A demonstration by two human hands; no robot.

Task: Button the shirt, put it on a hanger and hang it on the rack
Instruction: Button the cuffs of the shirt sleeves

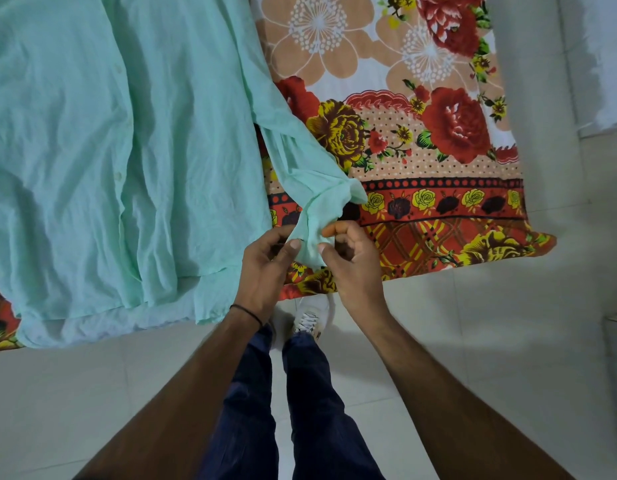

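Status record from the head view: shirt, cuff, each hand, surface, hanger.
shirt: mint green shirt, spread front up
surface: floral bedsheet, under the shirt
cuff: sleeve cuff, bunched between both hands near the sheet's edge
left: left hand pinches the cuff
right: right hand pinches the cuff
hanger: not in view
rack: not in view

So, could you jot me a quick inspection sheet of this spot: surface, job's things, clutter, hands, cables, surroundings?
Surface: flowered sheet, one corner drooping off the edge.
Job's things: mint shirt spread flat on the sheet; its sleeve cuff lifted; no hanger or rack in view.
Clutter: nothing seen.
Hands: left hand and right hand both pinch the sleeve cuff.
Cables: nothing seen.
Surroundings: pale tiled floor, white shoe, dark trousers.
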